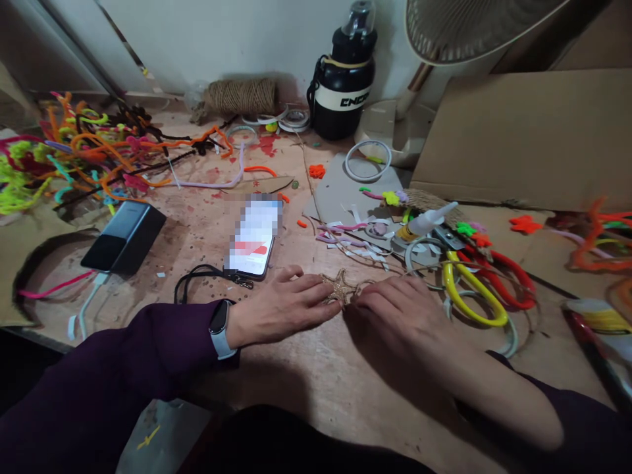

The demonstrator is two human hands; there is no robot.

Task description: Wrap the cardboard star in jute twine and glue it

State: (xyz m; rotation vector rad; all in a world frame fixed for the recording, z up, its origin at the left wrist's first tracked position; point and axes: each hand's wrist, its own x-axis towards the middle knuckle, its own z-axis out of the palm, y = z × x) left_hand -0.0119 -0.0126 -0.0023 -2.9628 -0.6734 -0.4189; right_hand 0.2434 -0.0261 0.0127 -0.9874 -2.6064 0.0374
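A small tan star with a twine-like edge lies flat on the table between my hands. My left hand, with a smartwatch on its wrist, stretches its fingers flat and close together onto the star's left arms. On the other side my right hand is closed, its curled fingers at the star's right arm, where a thin strand of twine loops out. The right fingertips are partly hidden. Just beyond my left hand lies a lit phone with a black wrist strap.
Yellow-handled scissors, a glue bottle and paper scraps lie at right. Fuzzy craft stems pile up at left, near a dark box-shaped device. A twine spool, black bottle and cardboard stand behind.
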